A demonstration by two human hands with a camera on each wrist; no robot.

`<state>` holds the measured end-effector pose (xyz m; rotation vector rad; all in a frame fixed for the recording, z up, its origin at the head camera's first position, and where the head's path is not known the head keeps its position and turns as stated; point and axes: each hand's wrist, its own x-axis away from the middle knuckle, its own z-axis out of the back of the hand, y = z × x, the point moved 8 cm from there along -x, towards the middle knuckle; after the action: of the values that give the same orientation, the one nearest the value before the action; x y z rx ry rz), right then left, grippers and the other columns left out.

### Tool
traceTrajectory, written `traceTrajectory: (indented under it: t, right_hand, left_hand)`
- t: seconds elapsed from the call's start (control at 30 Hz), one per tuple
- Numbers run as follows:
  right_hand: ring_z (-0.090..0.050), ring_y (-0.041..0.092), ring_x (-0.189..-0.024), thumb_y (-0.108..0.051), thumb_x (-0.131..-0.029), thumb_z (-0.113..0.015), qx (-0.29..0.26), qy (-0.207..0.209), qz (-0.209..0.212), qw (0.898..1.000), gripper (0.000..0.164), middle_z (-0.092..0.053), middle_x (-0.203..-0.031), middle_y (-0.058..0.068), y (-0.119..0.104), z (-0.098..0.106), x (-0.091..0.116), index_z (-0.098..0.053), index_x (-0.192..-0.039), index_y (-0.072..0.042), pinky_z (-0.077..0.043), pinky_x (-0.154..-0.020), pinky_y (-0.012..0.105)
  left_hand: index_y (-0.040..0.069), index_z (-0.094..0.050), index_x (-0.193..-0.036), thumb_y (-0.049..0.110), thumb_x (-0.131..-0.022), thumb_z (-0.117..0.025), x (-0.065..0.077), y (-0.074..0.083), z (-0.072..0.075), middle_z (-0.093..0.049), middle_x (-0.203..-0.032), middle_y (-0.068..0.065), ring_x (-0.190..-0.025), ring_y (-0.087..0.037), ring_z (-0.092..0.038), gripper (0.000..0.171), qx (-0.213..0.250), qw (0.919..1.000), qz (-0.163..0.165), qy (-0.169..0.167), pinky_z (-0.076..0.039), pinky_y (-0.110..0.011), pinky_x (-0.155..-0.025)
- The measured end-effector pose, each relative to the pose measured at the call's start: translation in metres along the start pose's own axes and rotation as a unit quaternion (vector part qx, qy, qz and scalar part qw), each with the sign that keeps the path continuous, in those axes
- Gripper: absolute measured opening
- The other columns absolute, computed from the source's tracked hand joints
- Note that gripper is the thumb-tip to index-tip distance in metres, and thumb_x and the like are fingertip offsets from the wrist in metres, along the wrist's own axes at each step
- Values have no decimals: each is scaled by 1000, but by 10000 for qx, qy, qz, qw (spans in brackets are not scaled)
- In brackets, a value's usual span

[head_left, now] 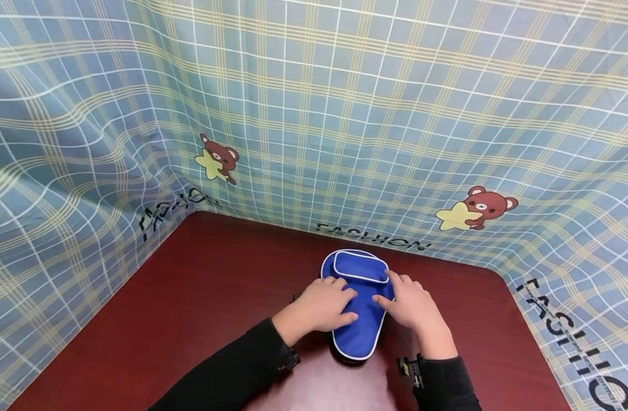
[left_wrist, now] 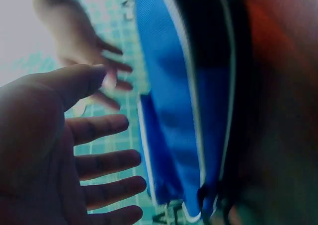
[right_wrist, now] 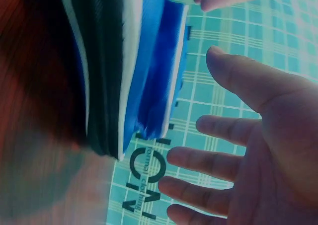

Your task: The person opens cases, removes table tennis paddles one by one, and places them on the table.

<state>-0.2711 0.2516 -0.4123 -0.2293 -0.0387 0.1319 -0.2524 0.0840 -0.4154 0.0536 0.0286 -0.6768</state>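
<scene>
A blue zippered case (head_left: 359, 325) with white piping, shaped like a table tennis paddle case, lies on the table. Its wide end, with a raised pocket (head_left: 361, 267), points away from me and its narrow end points toward me. My left hand (head_left: 321, 305) hovers over its left side, fingers spread. Over the right edge hangs my right hand (head_left: 413, 303), its fingers also extended. Both wrist views show a gap between the fingers and the case's side (left_wrist: 171, 81), where a dark zipper band (right_wrist: 107, 71) runs. Neither hand holds anything. What is inside the case is hidden.
The dark red table (head_left: 232, 268) has a glossy surface. Blue plaid cloth (head_left: 304, 114) with bear prints and lettering hangs along its back and both sides. Black bands with small devices (head_left: 288, 359) sit at the sleeve cuffs.
</scene>
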Motion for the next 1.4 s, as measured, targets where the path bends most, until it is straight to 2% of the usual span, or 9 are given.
traceTrajectory:
  t: [0.13,0.3,0.5,0.63,0.87,1.1,1.4]
  right_hand:
    - [-50,53,-131,-48,-95,-66,196,76,47,9998,77,-50,-148,27,8,2,-5,-41,-153,-4,-42,-102,71]
    - [-49,52,-133,-44,-95,-67,173,-7,232,9996,76,-48,-149,27,10,-6,-10,-41,-153,-4,-42,-104,69]
    - [-54,47,-131,-40,-93,-72,86,-315,376,9988,81,-45,-150,28,11,-23,-11,-37,-156,-3,-46,-105,62]
    - [-58,43,-128,-40,-92,-73,48,-469,322,9984,84,-46,-149,29,13,-27,-11,-34,-156,-3,-47,-105,60]
    - [-59,43,-128,-38,-95,-70,-278,-681,348,9967,82,-48,-147,32,13,-31,-10,-30,-157,-2,-46,-106,60]
    - [-61,40,-125,-37,-95,-70,-380,-519,473,9968,80,-51,-145,30,16,-34,-6,-32,-156,-2,-48,-105,58]
    - [-62,41,-124,-43,-95,-69,-198,-327,479,9981,80,-51,-146,28,11,-36,0,-36,-154,0,-49,-103,58]
  left_hand:
    - [28,-53,-147,69,-97,-47,-7,16,-9,-51,-152,-5,-140,-26,-49,64,-67,9999,-72,-86,-44,-46,-113]
    - [28,-46,-152,76,-94,-41,-9,32,-22,-45,-158,-5,-145,-27,-45,76,-53,9994,-188,-282,-44,-46,-114]
    - [22,-44,-154,76,-92,-47,-3,44,-39,-45,-158,-6,-144,-27,-47,82,-454,9969,-363,-524,-49,-42,-110]
    - [18,-42,-154,73,-93,-49,-1,48,-41,-44,-159,-8,-145,-29,-46,82,-555,9966,-431,-431,-47,-40,-113]
    - [16,-40,-156,71,-95,-49,2,48,-43,-40,-162,-9,-147,-30,-43,82,-382,9974,-476,-390,-42,-39,-117]
    - [16,-37,-157,70,-96,-47,6,46,-45,-36,-164,-9,-150,-30,-40,82,-275,9974,-548,-391,-41,-40,-119]
    - [14,-33,-159,68,-99,-44,13,36,-48,-31,-167,-10,-154,-31,-33,81,-277,9948,-859,-472,-32,-38,-124]
